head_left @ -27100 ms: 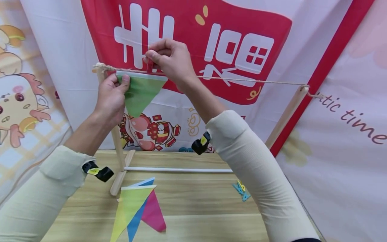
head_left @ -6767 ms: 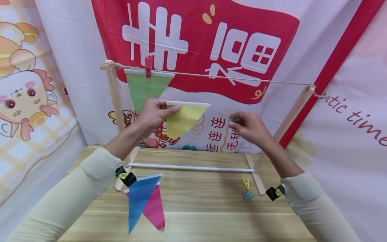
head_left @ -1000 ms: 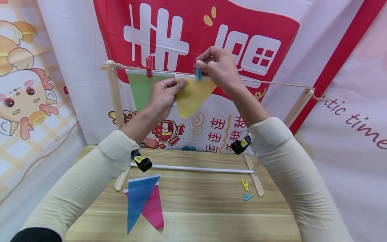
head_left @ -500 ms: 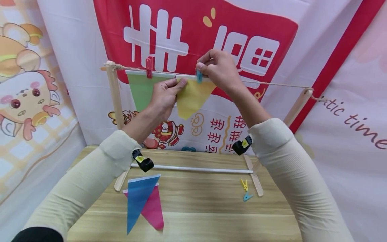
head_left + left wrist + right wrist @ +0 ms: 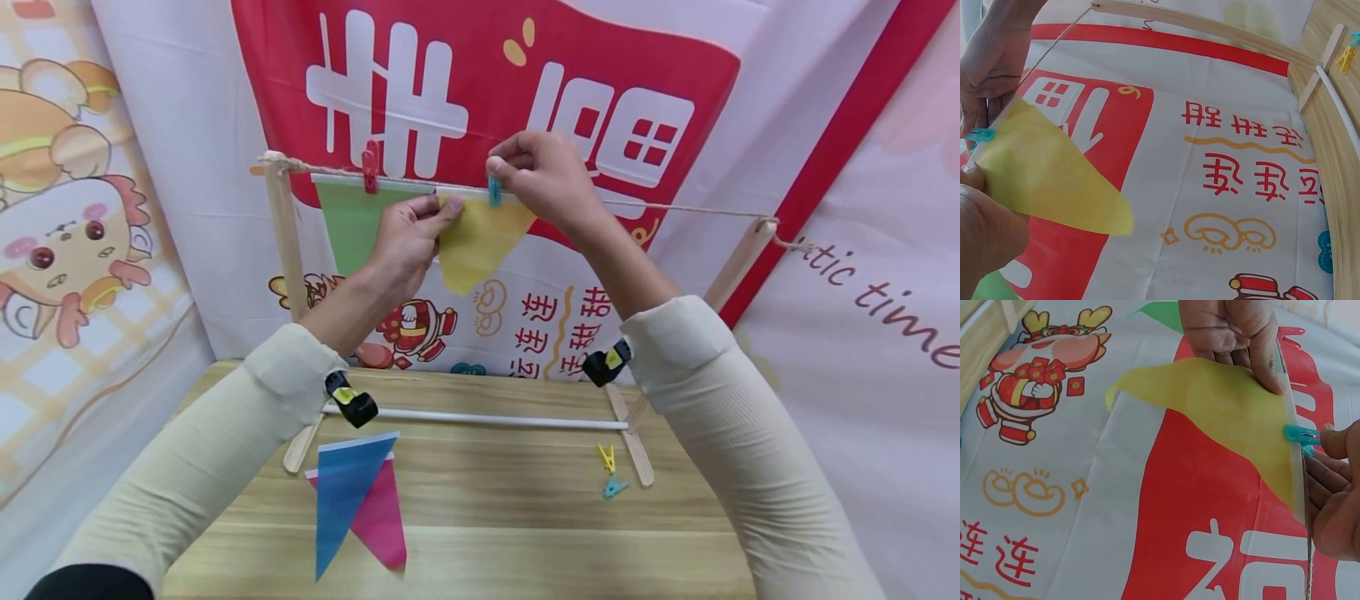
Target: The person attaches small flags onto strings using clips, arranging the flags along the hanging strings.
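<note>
Upper centre of frame: pinching turquoise clothespin (image 5: 495, 192) with right hand (image 5: 549, 172), fingers narrow; long axis upright, pointing down across top edge of yellow pennant (image 5: 482, 243). Gripping pennant near top-left corner with left hand (image 5: 407, 239). Compared with several seconds ago: raised from below twine (image 5: 675, 207) to lie along it.

Yellow triangular pennant (image 5: 483, 243): thin, cloth-like, white band across the top; tip down, band running along the stretched beige twine (image 5: 675, 207), upper left corner pinched.
Turquoise plastic clothespin (image 5: 495, 194): upright, handle end pinched, lower end over the white band near its middle.
</note>
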The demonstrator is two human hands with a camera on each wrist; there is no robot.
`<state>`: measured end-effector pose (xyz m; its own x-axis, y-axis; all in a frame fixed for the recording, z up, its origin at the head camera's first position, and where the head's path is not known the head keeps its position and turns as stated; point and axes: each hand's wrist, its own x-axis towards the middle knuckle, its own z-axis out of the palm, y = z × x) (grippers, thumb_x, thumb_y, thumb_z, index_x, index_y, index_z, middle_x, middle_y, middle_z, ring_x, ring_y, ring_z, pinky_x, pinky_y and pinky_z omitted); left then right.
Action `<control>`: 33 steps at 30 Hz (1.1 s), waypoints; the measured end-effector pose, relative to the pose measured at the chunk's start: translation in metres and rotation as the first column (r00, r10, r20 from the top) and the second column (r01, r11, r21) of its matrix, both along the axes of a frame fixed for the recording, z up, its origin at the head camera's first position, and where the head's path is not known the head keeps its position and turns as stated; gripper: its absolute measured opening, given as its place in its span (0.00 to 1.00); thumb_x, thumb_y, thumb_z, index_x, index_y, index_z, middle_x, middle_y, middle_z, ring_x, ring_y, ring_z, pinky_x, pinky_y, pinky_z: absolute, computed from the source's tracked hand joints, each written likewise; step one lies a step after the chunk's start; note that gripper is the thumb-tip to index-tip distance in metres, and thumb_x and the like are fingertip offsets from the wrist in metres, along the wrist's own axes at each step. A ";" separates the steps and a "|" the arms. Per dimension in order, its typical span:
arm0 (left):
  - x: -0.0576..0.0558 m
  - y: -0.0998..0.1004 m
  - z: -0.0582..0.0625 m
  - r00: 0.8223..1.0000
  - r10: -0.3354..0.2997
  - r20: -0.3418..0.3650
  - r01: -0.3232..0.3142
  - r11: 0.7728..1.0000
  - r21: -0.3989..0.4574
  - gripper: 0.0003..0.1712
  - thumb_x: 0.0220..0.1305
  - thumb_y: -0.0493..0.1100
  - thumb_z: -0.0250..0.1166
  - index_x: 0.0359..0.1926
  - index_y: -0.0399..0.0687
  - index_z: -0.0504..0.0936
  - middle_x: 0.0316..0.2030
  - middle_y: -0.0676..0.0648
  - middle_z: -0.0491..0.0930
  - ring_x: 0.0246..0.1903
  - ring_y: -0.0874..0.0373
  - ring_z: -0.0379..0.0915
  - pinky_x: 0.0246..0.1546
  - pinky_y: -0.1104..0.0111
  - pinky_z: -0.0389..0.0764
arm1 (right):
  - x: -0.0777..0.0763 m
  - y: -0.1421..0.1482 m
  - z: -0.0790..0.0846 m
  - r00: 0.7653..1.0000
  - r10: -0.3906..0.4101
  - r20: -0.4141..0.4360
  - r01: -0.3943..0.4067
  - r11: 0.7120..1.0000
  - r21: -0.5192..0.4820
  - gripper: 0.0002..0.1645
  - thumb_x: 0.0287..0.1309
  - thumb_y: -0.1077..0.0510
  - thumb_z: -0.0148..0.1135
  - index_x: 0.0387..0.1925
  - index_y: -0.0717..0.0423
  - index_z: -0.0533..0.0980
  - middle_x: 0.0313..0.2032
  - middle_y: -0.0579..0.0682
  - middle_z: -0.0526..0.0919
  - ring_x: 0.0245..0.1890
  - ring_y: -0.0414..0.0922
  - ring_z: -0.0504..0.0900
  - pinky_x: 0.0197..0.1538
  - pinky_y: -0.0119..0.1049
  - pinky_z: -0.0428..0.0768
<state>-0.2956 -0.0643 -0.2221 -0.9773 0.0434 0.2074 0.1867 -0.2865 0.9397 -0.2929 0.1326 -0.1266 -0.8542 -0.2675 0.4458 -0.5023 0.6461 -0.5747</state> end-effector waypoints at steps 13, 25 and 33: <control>0.002 -0.004 -0.004 1.000 -0.006 -0.008 0.005 0.998 -0.066 0.27 0.81 0.50 0.70 0.74 0.45 0.84 0.70 0.43 0.85 0.69 0.49 0.83 0.75 0.57 0.84 | 0.002 0.010 -0.002 1.000 -0.016 -0.004 0.016 1.000 -0.024 0.27 0.78 0.41 0.69 0.68 0.50 0.86 0.60 0.49 0.93 0.57 0.41 0.92 0.61 0.36 0.91; 0.004 -0.010 -0.011 0.999 -0.016 -0.028 0.012 0.994 -0.110 0.27 0.80 0.49 0.72 0.71 0.42 0.84 0.66 0.41 0.87 0.64 0.48 0.87 0.76 0.57 0.83 | 0.006 0.032 -0.011 0.998 -0.007 -0.058 -0.004 0.984 -0.181 0.26 0.74 0.40 0.74 0.64 0.49 0.88 0.57 0.49 0.94 0.56 0.43 0.94 0.62 0.37 0.92; 0.003 -0.014 -0.018 0.999 -0.025 -0.025 0.021 0.989 -0.146 0.27 0.79 0.50 0.72 0.71 0.42 0.85 0.66 0.41 0.88 0.65 0.47 0.87 0.76 0.56 0.83 | 0.007 0.041 -0.016 0.989 0.022 -0.148 -0.064 0.955 -0.288 0.24 0.72 0.46 0.77 0.63 0.50 0.88 0.57 0.50 0.94 0.56 0.43 0.93 0.65 0.34 0.90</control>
<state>-0.2931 -0.0781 -0.2401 -0.9699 0.0974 0.2234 0.2074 -0.1512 0.9665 -0.2855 0.1731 -0.1421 -0.7670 -0.1430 0.6254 -0.6159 0.4372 -0.6554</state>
